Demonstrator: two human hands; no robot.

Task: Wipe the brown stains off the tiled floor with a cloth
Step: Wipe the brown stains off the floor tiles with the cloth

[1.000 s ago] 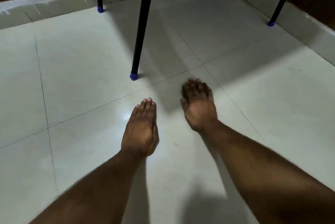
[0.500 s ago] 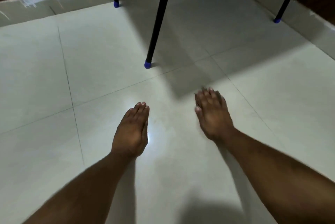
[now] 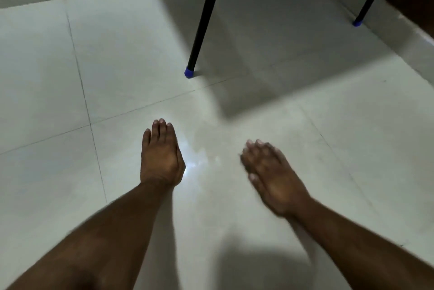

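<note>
- A person's left hand (image 3: 160, 155) lies flat, fingers straight and together, holding nothing, on the pale tiled floor (image 3: 47, 83)
- The right hand (image 3: 270, 172), blurred, is likewise open-palmed and empty
- A black furniture leg with a blue cap (image 3: 189, 71) stands beyond them

Both my forearms are bare right up to the frame's lower edge: no sleeves, no watch, no bands. My left hand (image 3: 162, 155) has no rings or glove, and its short fingernails show pale. My right hand (image 3: 270, 174) is equally bare, though it is blurred, so finer detail is lost.
</note>
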